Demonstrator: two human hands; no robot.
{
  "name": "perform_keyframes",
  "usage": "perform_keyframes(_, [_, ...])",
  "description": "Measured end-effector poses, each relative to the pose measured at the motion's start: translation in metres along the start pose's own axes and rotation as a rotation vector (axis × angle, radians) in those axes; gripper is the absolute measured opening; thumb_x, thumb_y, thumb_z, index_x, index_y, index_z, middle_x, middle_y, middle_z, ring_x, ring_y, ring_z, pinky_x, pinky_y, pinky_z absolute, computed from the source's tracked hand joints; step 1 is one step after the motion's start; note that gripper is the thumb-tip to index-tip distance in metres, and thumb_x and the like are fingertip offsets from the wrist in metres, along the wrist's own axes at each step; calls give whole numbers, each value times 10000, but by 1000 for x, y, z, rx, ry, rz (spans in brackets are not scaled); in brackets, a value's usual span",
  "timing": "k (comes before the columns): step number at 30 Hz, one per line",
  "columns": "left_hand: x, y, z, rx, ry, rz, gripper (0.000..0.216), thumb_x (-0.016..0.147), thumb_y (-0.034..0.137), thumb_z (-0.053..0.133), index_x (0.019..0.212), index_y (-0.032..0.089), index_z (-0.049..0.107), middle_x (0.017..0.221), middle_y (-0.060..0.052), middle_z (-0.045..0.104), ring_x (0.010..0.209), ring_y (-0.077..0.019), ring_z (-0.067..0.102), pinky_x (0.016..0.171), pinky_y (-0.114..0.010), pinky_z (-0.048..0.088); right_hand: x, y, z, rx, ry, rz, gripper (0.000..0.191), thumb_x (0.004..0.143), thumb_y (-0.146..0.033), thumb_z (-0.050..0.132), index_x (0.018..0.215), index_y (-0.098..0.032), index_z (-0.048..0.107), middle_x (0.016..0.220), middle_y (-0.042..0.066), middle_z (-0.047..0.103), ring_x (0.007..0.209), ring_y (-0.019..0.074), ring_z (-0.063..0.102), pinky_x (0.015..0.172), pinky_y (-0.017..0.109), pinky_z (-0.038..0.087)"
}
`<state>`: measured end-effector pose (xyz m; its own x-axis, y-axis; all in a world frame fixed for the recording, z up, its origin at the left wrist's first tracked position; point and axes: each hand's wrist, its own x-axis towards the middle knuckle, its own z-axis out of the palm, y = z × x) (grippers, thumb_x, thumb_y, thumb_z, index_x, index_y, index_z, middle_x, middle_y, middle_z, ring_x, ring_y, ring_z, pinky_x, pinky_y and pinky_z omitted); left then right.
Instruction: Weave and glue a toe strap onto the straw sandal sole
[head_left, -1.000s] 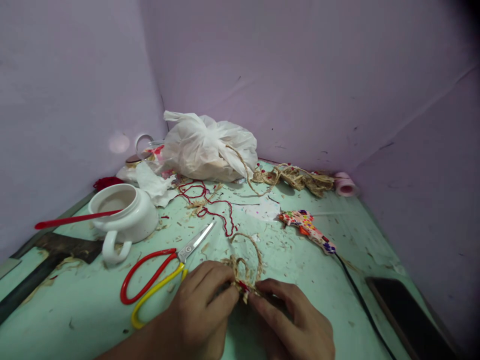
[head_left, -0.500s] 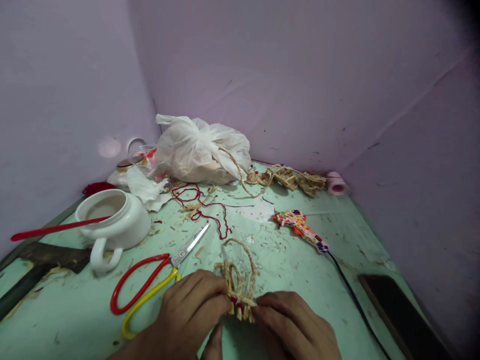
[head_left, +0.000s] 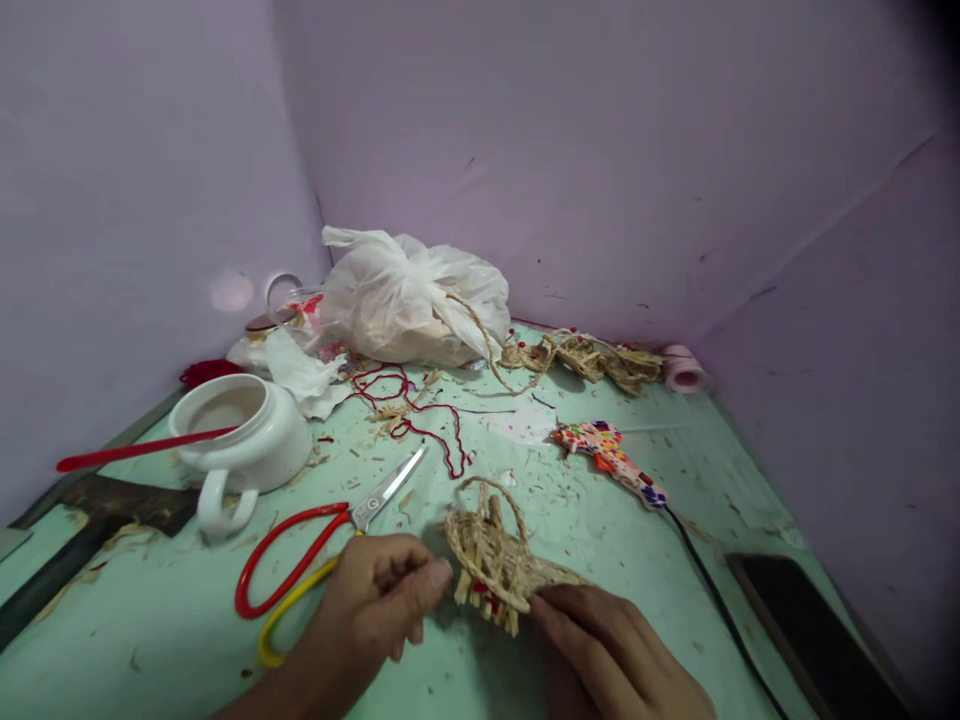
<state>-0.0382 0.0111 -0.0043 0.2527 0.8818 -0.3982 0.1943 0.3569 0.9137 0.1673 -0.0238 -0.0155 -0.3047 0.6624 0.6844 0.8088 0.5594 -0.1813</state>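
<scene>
A small braided straw piece [head_left: 491, 550] with a looped cord and red yarn near its cut ends is tilted above the table. Its right side is pinched by my right hand [head_left: 615, 645]. Just left of the piece, and apart from it, my left hand [head_left: 390, 595] has its fingers curled and thumb pressed against the forefinger; whether a thin strand lies between them I cannot make out. Scissors [head_left: 300, 530] with one red and one yellow handle lie beside my left hand, partly hidden by it.
At left stand a white pot [head_left: 277, 435] with a red stick [head_left: 142, 450] and a hammer-like tool [head_left: 97, 515]. Behind are a white plastic bag [head_left: 412, 300], red yarn [head_left: 427, 410] and braided straw [head_left: 592, 360]. A patterned glue gun [head_left: 607, 460] and a phone [head_left: 810, 630] lie at right.
My left hand has let go of the straw piece and moved slightly left. The piece has turned in my right hand, now showing more of its woven side. The view has shifted slightly.
</scene>
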Motion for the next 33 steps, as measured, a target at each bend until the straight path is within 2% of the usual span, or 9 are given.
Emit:
perform_keyframes(2, [1, 3, 4, -62, -152, -121, 444, 636, 564, 546, 622, 121, 562, 402, 23, 467, 315, -59, 358, 317, -175, 262, 1, -4, 6, -31, 34, 33, 213, 726, -63, 579, 848, -216, 664, 720, 27, 713, 660, 171, 670, 582, 254, 536])
perform_keyframes(4, [3, 4, 8, -88, -195, -159, 454, 612, 565, 567, 630, 112, 579, 373, 40, 441, 292, -46, 314, 310, -173, 217, 1, -6, 10, -42, 35, -6, 231, 720, -48, 574, 843, -220, 668, 725, 16, 715, 660, 163, 669, 598, 247, 534])
perform_keyframes(7, [5, 5, 12, -85, -138, -171, 423, 632, 526, 562, 624, 104, 592, 341, 64, 389, 292, -33, 261, 328, -173, 171, 0, -7, 14, -27, 24, -36, 216, 723, -50, 575, 840, -204, 670, 731, 16, 715, 659, 151, 664, 600, 231, 527])
perform_keyframes(12, [6, 5, 12, -111, -62, -95, 344, 618, 458, 566, 548, 122, 547, 382, 44, 446, 311, -33, 300, 356, -182, 192, -4, -10, 15, -20, 27, 49, 241, 739, -37, 545, 842, -216, 668, 751, 17, 712, 690, 155, 659, 629, 245, 507])
perform_keyframes(16, [5, 5, 11, -84, -118, -87, 331, 649, 453, 547, 571, 132, 557, 318, 62, 407, 273, -36, 261, 330, -189, 165, -7, -11, 18, -34, 56, 58, 249, 748, -35, 530, 837, -217, 675, 749, 8, 710, 697, 145, 654, 652, 237, 485])
perform_keyframes(21, [7, 4, 12, -107, -84, -138, 301, 613, 421, 546, 523, 133, 552, 423, 24, 520, 257, -36, 316, 304, -194, 159, -10, -10, 20, -35, 55, 34, 209, 744, -52, 564, 836, -201, 677, 749, 13, 711, 706, 158, 644, 672, 249, 482])
perform_keyframes(26, [10, 6, 11, -92, -58, -137, 218, 573, 314, 511, 444, 144, 552, 281, 60, 377, 249, -54, 296, 313, -194, 151, -9, -4, 18, -9, 32, -54, 217, 724, -50, 579, 860, -191, 671, 751, 18, 708, 693, 147, 642, 653, 224, 493])
perform_keyframes(33, [11, 7, 9, -40, -63, -125, 199, 546, 277, 481, 438, 140, 577, 281, 48, 393, 264, -55, 282, 332, -198, 170, -11, -2, 18, 23, 24, -44, 245, 716, -32, 557, 875, -187, 661, 763, 30, 703, 702, 148, 647, 646, 221, 505])
